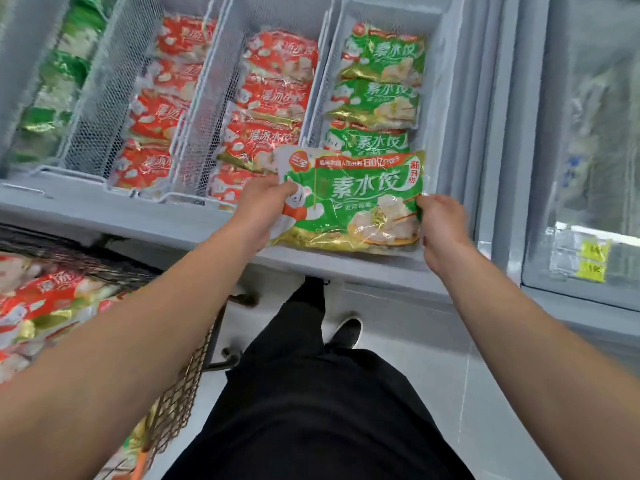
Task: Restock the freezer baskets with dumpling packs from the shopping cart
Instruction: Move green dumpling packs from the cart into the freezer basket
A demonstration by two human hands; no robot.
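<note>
1. The left hand [266,199] grasps the left edge of a green pack [353,199], fingers curled over it. The right hand [441,225] pinches the pack's right edge. Both hands hold it flat, label up, over the near end of the right basket [438,36], its near edge over the freezer's front rim [138,220].

2. Done so far, by my reading: the right basket already holds a row of green packs [381,81] running from its far end toward the near end. The two baskets to its left hold red packs [273,98], stacked in overlapping rows. A further basket at the far left holds green-wrapped goods, too blurred to name.

3. The step in hand looks to be laying this pack into the gap at the near end of the right basket, in line with its own kind.

4. Left to do: the cart [180,386], at the lower left just beside the freezer's front, still carries a good heap of packs [41,299], mostly red with some green and gold showing. So the task seems well under way but far from finished; how full the baskets should be I cannot tell.

5. The freezer is a pale grey open chest with white mesh baskets set side by side. Its front rim is bare where it shows.

6. At the right edge stands a glass-fronted freezer door [588,168] with yellow price tags [594,259] near its lower part. The floor [433,358] is pale and smooth; the person stands close to the chest in dark trousers and dark shoes.
</note>
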